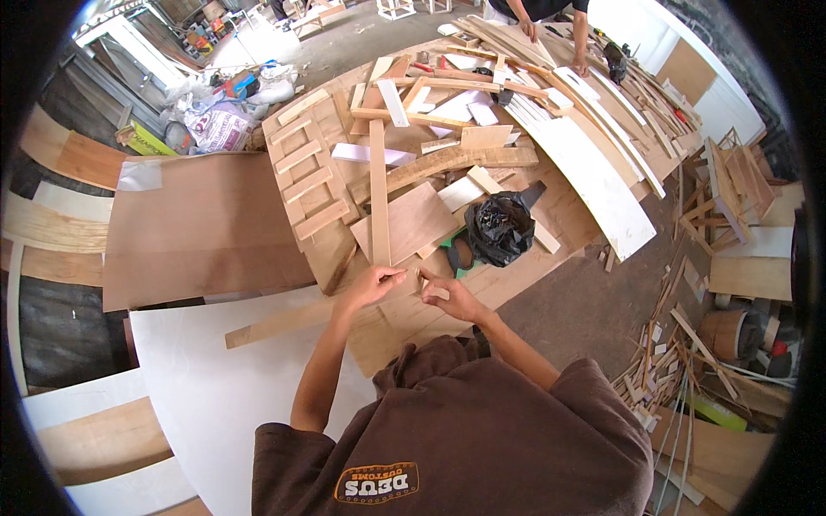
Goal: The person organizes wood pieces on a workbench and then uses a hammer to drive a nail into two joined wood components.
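One long, pale wooden strip point(288, 324).

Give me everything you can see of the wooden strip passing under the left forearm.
The wooden strip looks like bare, light-brown timber: long, narrow and flat. It lies at a slant, its left end over the white panel, the rest running under the left forearm toward the left hand. No break shows in the visible part. Its far end is unclear, as is whether the hand touches it.
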### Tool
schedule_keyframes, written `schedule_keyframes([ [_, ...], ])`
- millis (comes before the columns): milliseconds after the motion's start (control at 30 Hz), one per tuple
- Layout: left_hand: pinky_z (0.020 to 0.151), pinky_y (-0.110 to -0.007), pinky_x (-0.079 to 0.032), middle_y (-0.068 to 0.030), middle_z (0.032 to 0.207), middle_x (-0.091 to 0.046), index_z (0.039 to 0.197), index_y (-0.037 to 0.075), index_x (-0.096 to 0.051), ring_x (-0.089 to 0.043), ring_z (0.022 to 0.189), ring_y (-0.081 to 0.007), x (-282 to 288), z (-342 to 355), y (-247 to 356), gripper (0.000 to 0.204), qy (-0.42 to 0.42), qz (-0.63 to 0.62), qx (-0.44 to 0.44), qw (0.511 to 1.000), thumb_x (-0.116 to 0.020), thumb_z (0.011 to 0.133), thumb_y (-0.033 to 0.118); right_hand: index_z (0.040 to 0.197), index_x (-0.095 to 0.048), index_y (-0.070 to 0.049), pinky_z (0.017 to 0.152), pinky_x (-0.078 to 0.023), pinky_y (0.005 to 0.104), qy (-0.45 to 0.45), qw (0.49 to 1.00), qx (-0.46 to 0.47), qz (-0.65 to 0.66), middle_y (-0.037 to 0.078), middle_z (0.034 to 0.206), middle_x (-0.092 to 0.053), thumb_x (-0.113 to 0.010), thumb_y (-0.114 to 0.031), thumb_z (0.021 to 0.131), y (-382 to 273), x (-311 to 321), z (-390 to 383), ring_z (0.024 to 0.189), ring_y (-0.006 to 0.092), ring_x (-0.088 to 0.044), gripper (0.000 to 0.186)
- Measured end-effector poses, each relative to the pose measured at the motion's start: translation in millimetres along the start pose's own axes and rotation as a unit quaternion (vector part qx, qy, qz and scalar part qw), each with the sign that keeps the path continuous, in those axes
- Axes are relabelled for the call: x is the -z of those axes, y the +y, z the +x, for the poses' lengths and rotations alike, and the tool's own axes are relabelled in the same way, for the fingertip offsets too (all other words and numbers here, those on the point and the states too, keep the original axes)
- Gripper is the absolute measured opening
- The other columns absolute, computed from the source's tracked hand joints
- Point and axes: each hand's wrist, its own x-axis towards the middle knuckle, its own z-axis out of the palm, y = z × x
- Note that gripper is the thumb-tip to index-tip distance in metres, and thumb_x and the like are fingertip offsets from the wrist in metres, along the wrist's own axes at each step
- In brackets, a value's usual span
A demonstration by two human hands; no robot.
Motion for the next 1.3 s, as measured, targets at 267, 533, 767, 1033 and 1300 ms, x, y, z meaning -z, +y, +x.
schedule_keyframes([
  [267,0.084,-0.034,-0.053,-0.017,0.107,-0.075,0.121,0.0,-0.07,-0.07,0.093,-0.0184,3,2,-8,0.04,-0.009,-0.003,-0.052,0.999,-0.067,0.099,0.034,0.093,-0.063,-0.002,0.115,-0.032,0.0372,-0.032,0.999,-0.026,-0.006,0.028,0.158,-0.034,-0.071,-0.004,0.091,-7,2,-3,0.152,0.0324,-0.028,0.008],
  [533,0.081,-0.033,-0.053,-0.016,0.105,-0.074,0.122,-0.003,-0.067,-0.066,0.09,-0.0152,-16,-12,20,0.04,0.039,0.041,0.006,0.998,-0.066,0.1,0.029,0.09,-0.06,-0.003,0.116,-0.03,0.0386,0.013,0.999,0.009,-0.033,0.032,0.161,-0.023,-0.071,-0.001,0.089,-12,-19,-19,0.153,0.0359,-0.021,0.012],
  [767,0.079,-0.033,-0.053,-0.0156,0.106,-0.075,0.123,-0.002,-0.067,-0.066,0.086,-0.0151,-33,0,4,0.041,0.116,-0.012,0.026,0.993,-0.065,0.1,0.032,0.09,-0.059,-0.004,0.117,-0.03,0.0406,0.049,0.996,0.073,-0.035,0.032,0.162,-0.021,-0.07,0.003,0.088,-19,-22,-21,0.155,0.0375,-0.015,0.013],
  [1033,0.083,-0.033,-0.053,-0.0176,0.111,-0.074,0.125,-0.003,-0.066,-0.068,0.092,-0.0174,-17,-10,16,0.042,0.019,0.024,0.015,0.999,-0.064,0.101,0.031,0.093,-0.061,-0.007,0.116,-0.03,0.0442,0.041,0.997,-0.005,0.072,0.027,0.162,-0.027,-0.072,-0.002,0.089,-8,-23,-26,0.152,0.0375,-0.024,0.012],
  [1300,0.084,-0.034,-0.054,-0.0185,0.109,-0.074,0.124,-0.003,-0.067,-0.069,0.093,-0.0171,-15,-3,27,0.041,0.022,0.063,0.027,0.997,-0.065,0.1,0.031,0.094,-0.06,-0.006,0.117,-0.03,0.0456,0.092,0.993,0.058,-0.035,0.029,0.159,-0.032,-0.072,-0.005,0.089,3,-27,-24,0.148,0.0423,-0.03,0.012],
])
